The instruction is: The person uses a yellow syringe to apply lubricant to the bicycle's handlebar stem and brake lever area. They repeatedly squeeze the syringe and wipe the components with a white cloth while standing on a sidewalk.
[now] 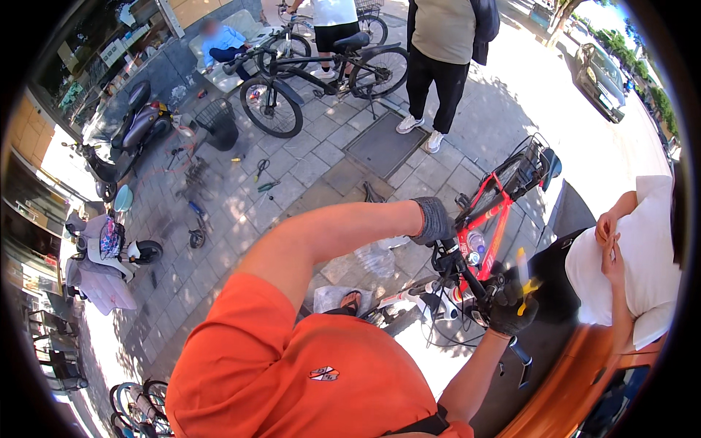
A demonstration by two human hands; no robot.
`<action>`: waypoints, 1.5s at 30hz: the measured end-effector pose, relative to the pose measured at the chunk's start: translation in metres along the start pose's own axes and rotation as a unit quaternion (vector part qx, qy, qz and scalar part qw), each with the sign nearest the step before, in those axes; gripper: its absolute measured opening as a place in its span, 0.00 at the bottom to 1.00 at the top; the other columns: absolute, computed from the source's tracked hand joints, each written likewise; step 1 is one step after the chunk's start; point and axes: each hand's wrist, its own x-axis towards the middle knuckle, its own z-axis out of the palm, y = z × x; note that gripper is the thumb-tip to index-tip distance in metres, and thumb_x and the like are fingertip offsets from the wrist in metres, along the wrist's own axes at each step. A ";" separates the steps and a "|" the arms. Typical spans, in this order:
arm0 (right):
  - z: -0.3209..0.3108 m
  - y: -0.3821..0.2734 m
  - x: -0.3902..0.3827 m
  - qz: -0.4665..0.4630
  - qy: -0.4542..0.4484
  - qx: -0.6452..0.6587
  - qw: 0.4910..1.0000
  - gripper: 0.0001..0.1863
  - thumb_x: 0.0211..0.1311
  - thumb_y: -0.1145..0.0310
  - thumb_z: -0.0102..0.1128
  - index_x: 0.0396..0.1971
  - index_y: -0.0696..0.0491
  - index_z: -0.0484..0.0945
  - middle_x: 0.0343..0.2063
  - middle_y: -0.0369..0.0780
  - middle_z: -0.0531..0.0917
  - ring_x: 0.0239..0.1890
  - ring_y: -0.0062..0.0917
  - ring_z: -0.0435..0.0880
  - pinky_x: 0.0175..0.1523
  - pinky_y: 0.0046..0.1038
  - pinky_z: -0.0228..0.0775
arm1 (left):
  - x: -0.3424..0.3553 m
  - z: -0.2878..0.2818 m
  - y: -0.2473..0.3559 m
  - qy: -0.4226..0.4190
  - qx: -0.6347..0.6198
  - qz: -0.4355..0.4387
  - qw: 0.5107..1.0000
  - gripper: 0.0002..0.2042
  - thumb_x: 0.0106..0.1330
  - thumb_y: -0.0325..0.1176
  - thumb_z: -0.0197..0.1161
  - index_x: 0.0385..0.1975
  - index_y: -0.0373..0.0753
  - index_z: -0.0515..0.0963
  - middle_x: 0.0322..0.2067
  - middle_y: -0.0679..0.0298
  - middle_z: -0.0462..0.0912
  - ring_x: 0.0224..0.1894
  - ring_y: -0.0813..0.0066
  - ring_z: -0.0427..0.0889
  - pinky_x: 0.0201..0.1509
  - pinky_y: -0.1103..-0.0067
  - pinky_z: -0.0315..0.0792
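Observation:
A red bicycle stands right of centre, its handlebar toward me. My left hand, in a grey knit glove, is closed around the left end of the handlebar. At the bar's other end is my right hand, in a dark glove, its fingers curled. A slim tool with yellow and pale, see-through parts sticks up from that hand; its exact kind is unclear. Black cables loop below the bar. The fingertips of both hands are partly hidden.
Pliers with green handles and other tools lie on the paving. A black bicycle and a person in dark trousers stand beyond. Close on my right are a person in white and an orange surface. Scooters stand left.

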 end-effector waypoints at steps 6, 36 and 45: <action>0.001 0.000 0.000 0.003 -0.002 0.001 1.000 0.24 0.71 0.63 0.57 0.65 0.50 0.75 0.35 0.37 0.72 0.31 0.23 0.68 0.38 0.30 0.68 | 0.001 0.004 -0.001 0.002 0.006 0.003 1.000 0.21 0.60 0.43 0.73 0.51 0.44 0.80 0.47 0.60 0.86 0.48 0.55 0.88 0.49 0.57 0.82; 0.007 -0.001 0.003 0.016 -0.018 -0.002 1.000 0.23 0.71 0.64 0.56 0.64 0.50 0.75 0.33 0.36 0.69 0.31 0.21 0.66 0.38 0.28 0.65 | -0.004 -0.009 0.006 -0.010 -0.015 -0.007 1.000 0.17 0.57 0.35 0.74 0.47 0.43 0.83 0.42 0.59 0.89 0.49 0.54 0.89 0.49 0.59 0.83; 0.008 -0.002 -0.002 0.007 0.032 -0.003 0.999 0.22 0.71 0.64 0.56 0.63 0.49 0.74 0.33 0.36 0.69 0.32 0.20 0.68 0.38 0.29 0.66 | 0.007 0.004 -0.001 -0.003 -0.012 0.008 1.000 0.16 0.57 0.35 0.74 0.46 0.44 0.84 0.42 0.58 0.90 0.46 0.52 0.90 0.48 0.58 0.83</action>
